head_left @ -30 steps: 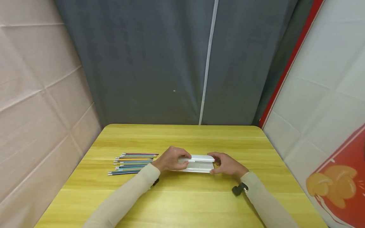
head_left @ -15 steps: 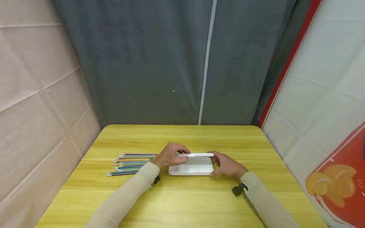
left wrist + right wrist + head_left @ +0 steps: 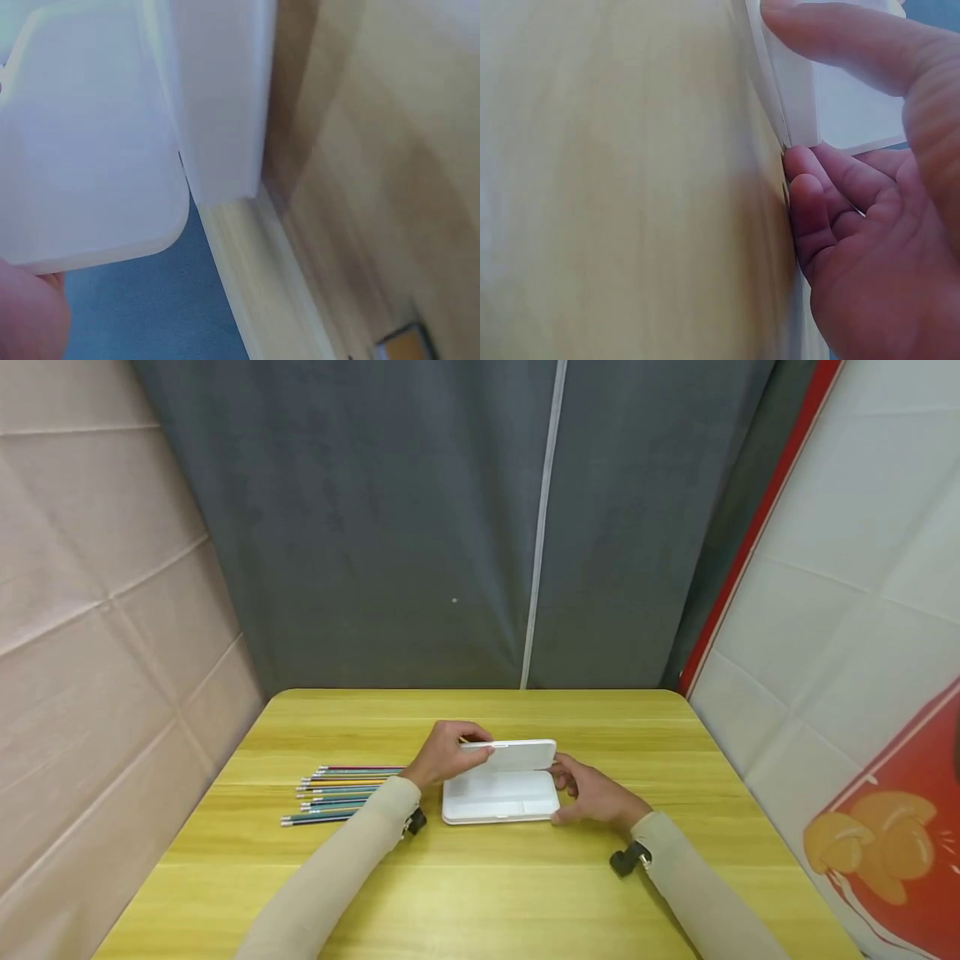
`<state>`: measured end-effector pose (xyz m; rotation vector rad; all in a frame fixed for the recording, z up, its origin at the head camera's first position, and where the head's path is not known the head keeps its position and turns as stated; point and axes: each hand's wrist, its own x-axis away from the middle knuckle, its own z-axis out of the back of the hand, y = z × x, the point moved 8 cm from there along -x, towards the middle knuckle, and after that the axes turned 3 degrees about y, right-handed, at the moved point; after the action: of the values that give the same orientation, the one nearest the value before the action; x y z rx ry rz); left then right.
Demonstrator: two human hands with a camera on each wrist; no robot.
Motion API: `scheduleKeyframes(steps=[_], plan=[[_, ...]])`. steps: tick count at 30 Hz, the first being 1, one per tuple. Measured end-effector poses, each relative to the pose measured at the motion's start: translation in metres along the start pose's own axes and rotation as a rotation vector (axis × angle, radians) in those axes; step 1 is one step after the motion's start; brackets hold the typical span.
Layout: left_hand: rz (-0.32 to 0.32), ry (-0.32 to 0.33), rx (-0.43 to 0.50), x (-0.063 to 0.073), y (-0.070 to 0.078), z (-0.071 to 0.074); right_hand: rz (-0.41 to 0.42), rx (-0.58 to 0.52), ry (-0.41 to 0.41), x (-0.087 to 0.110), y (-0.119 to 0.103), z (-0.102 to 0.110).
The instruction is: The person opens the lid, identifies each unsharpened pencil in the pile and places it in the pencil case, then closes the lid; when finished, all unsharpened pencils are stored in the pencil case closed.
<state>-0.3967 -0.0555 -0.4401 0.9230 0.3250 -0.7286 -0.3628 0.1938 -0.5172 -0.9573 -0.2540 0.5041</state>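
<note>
A white pencil case (image 3: 495,795) lies on the table with its hinged lid (image 3: 522,755) raised at the far side. Its shallow inside is bare, with a small divider near the right. My left hand (image 3: 448,751) pinches the lid's left part between thumb and fingers; in the left wrist view the lid (image 3: 86,142) stands up from the base. My right hand (image 3: 596,793) grips the right end of the base, thumb at the near corner and fingers behind. The right wrist view shows that thumb (image 3: 840,37) on the case and the fingertips against its end.
Several pencils (image 3: 337,787) in different colours lie side by side left of the case, partly behind my left wrist. The wooden table (image 3: 480,893) ends at a grey curtain (image 3: 397,568), with pale cloth walls on both sides.
My left hand has swung the lid up and back from partly over the base, uncovering the inside. The right hand has stayed at the base's right end.
</note>
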Motion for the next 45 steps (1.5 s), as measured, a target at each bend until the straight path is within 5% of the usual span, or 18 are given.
scheduleKeyframes(steps=[13, 21, 36, 45], plan=[[0.096, 0.068, 0.058, -0.008, -0.021, 0.003, -0.032, -0.059, 0.061, 0.001, 0.003, 0.001], [0.222, 0.099, 0.058, -0.015, -0.037, 0.004, -0.023, -0.027, 0.077, 0.000, 0.001, 0.001], [0.450, 0.046, 0.154, -0.020, -0.074, -0.007, 0.005, 0.101, 0.089, 0.003, 0.003, -0.003], [0.591, -0.001, 0.093, -0.019, -0.091, -0.010, -0.003, 0.090, 0.094, 0.003, 0.002, 0.000]])
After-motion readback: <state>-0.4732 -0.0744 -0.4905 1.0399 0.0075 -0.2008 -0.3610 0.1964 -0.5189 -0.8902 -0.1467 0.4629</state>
